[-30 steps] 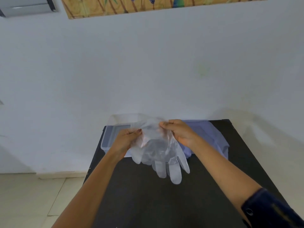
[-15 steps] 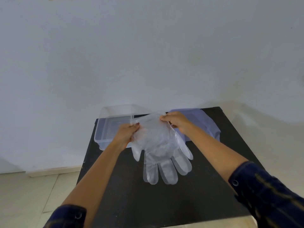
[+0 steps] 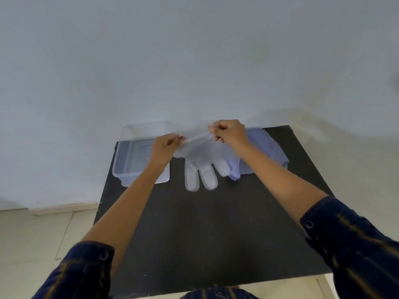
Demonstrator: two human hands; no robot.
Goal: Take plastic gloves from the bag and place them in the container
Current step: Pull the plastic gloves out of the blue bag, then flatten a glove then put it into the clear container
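Note:
A clear plastic glove [image 3: 201,162] hangs fingers-down over the black table [image 3: 216,234], its cuff stretched between both hands. My left hand [image 3: 165,147] pinches the cuff's left corner; my right hand [image 3: 230,133] pinches the right corner. A clear rectangular container [image 3: 131,156] stands at the table's far left, partly behind my left hand. The pale bluish bag [image 3: 269,149] lies at the far right, behind my right wrist, with more glove plastic at its near edge.
A plain pale wall rises directly behind the table. Light floor tiles [image 3: 32,244] lie to the left below a skirting. The table's near edge is by my body, between my dark blue sleeves.
The view has tilted down and the picture on the wall has left the frame. The glove went from bunched to spread flat, its cuff pulled taut between my hands.

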